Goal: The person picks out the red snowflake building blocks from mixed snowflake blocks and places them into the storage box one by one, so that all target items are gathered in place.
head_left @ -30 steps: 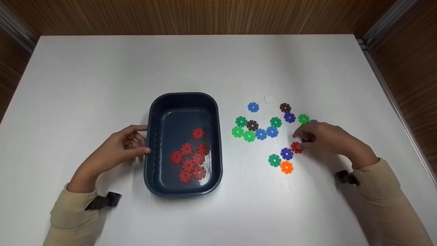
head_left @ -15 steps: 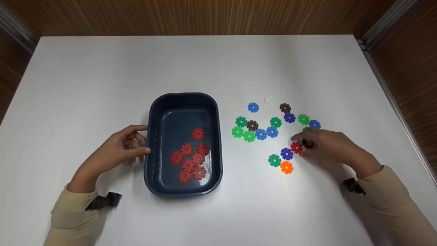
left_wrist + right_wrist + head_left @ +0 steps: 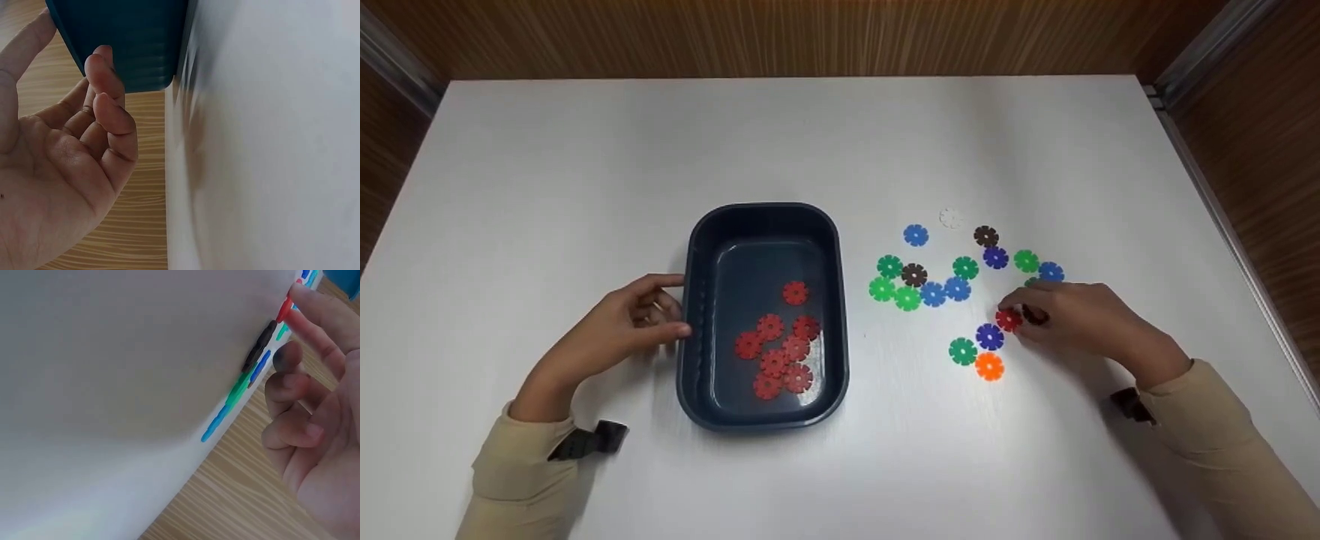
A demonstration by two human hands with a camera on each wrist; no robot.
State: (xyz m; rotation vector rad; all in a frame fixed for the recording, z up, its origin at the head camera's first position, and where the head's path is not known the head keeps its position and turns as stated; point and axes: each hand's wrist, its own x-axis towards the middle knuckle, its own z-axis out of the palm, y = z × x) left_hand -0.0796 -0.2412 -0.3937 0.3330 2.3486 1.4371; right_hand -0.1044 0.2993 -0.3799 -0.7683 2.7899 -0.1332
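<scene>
In the head view, my right hand pinches a red notched interlocking disc between thumb and index finger. The right wrist view has that red disc at the fingertips, while the other fingers curl loosely. Beside it, a dark brown disc lies partly hidden under the hand. A dark blue tray stands left of the loose discs and contains several red discs. At the tray's left side, thumb and index fingertips of my left hand touch the rim and wall; its remaining fingers are loosely bent.
Between tray and right hand, several discs lie flat on the white table: green, blue, purple, orange, brown and white. Wood-grain panels border the table's back and sides.
My right hand drew back slightly, uncovering a blue disc and a brown disc, then closed on the red disc, which shifted slightly up and left. The left hand and tray stayed still.
</scene>
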